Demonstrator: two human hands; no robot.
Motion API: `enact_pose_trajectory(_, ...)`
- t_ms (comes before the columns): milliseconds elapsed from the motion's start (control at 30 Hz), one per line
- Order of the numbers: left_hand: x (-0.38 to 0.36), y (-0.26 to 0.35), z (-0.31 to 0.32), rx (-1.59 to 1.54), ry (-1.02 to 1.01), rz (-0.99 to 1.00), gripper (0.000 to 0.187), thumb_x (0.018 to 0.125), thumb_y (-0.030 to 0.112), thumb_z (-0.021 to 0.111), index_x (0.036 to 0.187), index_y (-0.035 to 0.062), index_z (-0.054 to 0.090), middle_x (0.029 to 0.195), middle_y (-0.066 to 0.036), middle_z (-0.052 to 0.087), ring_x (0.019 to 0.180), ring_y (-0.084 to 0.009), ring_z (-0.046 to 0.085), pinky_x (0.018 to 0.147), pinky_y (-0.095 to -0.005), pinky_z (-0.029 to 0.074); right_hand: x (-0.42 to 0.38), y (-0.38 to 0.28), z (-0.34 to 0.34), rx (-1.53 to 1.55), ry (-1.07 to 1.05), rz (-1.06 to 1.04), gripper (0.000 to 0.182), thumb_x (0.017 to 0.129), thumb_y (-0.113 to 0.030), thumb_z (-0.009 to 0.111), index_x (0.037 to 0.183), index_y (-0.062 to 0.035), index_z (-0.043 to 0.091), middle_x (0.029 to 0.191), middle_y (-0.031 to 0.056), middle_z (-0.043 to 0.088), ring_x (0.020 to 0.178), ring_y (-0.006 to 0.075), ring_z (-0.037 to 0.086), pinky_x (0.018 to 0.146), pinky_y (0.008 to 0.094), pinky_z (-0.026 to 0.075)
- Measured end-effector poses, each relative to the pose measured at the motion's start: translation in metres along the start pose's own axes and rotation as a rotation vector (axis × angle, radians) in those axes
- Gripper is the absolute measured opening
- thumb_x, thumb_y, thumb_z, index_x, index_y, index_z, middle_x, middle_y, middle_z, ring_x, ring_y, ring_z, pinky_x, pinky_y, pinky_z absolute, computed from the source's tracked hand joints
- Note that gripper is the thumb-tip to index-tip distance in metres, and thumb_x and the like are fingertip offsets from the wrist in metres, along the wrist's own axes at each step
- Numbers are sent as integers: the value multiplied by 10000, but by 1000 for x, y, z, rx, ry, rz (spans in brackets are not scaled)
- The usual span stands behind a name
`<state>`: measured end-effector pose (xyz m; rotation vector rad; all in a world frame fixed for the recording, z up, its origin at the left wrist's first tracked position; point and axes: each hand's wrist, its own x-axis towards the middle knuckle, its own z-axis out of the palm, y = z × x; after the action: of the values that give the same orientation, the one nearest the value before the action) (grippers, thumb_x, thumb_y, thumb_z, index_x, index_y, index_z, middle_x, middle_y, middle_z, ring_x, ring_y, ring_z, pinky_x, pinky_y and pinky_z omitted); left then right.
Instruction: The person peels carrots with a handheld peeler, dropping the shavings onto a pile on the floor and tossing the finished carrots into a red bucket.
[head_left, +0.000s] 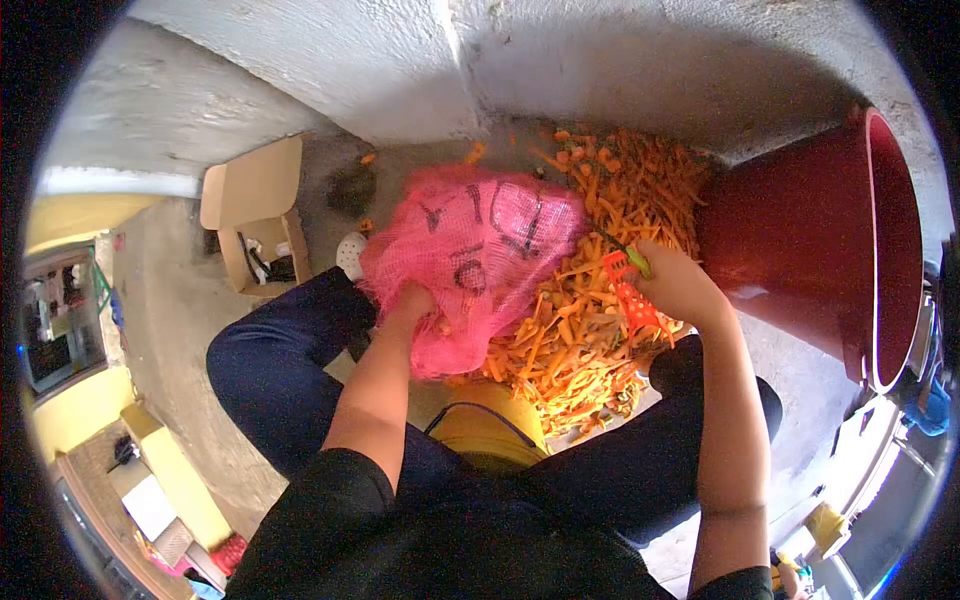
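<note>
A pink mesh bag with dark markings lies in front of me, beside a heap of orange peelings and pieces that look like carrot. My left hand is closed on the mesh at the bag's lower left side. In my right hand, over the heap, is a knife with a green handle; its dark blade points up and left toward the bag. Orange perforated material hangs just below that hand. Between my legs stands a yellow bucket with a dark handle.
A large dark red tub lies on its side at the right. An open cardboard box with dark items stands at the left. The wall rises behind the heap. Shelving and assorted things are at the lower left and right edges.
</note>
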<state>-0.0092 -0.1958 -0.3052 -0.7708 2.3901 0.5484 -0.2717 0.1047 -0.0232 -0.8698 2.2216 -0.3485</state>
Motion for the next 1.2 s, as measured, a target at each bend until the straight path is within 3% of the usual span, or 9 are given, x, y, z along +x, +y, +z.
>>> enact_pose_trajectory(133, -59, 47, -105, -464, -33, -16, 399, 697, 281, 570, 1026, 57, 562, 1047, -168, 550, 973, -305, 520, 851, -371, 405, -6, 3, -2, -6, -15, -33, 320, 740, -187, 579, 965, 18, 482, 901, 243, 551, 875, 387, 520, 730, 415, 407)
enact_pose_trajectory(267, -73, 32, -112, -421, -32, 90, 374, 719, 253, 564, 1034, 53, 534, 1009, -157, 563, 944, -294, 532, 832, -368, 409, -15, 8, 1, -39, 55, -59, 345, 741, -193, 584, 977, 34, 472, 928, 246, 544, 897, 390, 511, 743, 420, 402)
enact_pose_trajectory(433, -93, 24, -109, -227, 303, 233, 346, 747, 217, 557, 1044, 49, 499, 961, -144, 579, 908, -279, 545, 807, -364, 414, -23, 14, 3, -56, 39, -12, 405, 748, -214, 589, 1038, 36, 458, 961, 247, 541, 925, 388, 502, 762, 418, 399)
enact_pose_trajectory(700, -222, 69, -212, -260, 575, -57, 349, 737, 205, 590, 989, 31, 423, 840, -173, 574, 784, -332, 565, 673, -381, 441, -54, 10, 9, -101, 172, -103, 292, 746, -216, 534, 941, 2, 523, 894, 236, 569, 857, 388, 537, 749, 436, 421)
enact_pose_trajectory(833, -239, 59, -220, -469, 342, 326, 321, 777, 233, 583, 946, -13, 463, 817, -141, 577, 763, -242, 580, 707, -340, 445, -61, 15, 16, -4, 216, -84, 297, 738, -231, 552, 921, 1, 534, 891, 235, 570, 857, 386, 539, 751, 435, 422)
enact_pose_trajectory(1000, -257, 82, -224, -1295, -549, -40, 297, 815, 311, 507, 957, 50, 493, 830, -71, 567, 755, -212, 580, 589, -347, 507, -68, 20, 26, -22, 106, 9, 326, 735, -157, 586, 1008, 6, 514, 897, 214, 580, 859, 333, 550, 736, 378, 426)
enact_pose_trajectory(1067, -269, 90, -209, -1372, -618, 14, 304, 816, 330, 489, 950, 58, 494, 798, -86, 569, 745, -212, 586, 515, -368, 510, -71, 31, 36, -66, 168, -130, 293, 740, -132, 575, 1002, -11, 525, 811, 163, 599, 711, 251, 574, 648, 352, 450)
enact_pose_trajectory(1167, -307, 105, -203, -1284, -584, 99, 340, 775, 291, 549, 991, 35, 492, 897, -107, 580, 807, -239, 576, 603, -367, 503, -84, 16, 35, 168, 119, 30, 246, 710, -189, 575, 891, -23, 555, 820, 218, 591, 753, 351, 580, 662, 407, 455)
enact_pose_trajectory(1200, -319, 104, -203, -835, -406, 244, 370, 753, 282, 574, 1002, 21, 490, 913, -126, 577, 855, -263, 566, 662, -365, 487, -88, 13, 34, 170, 112, 15, 248, 725, -172, 576, 919, -21, 546, 773, 173, 581, 673, 279, 550, 591, 369, 446)
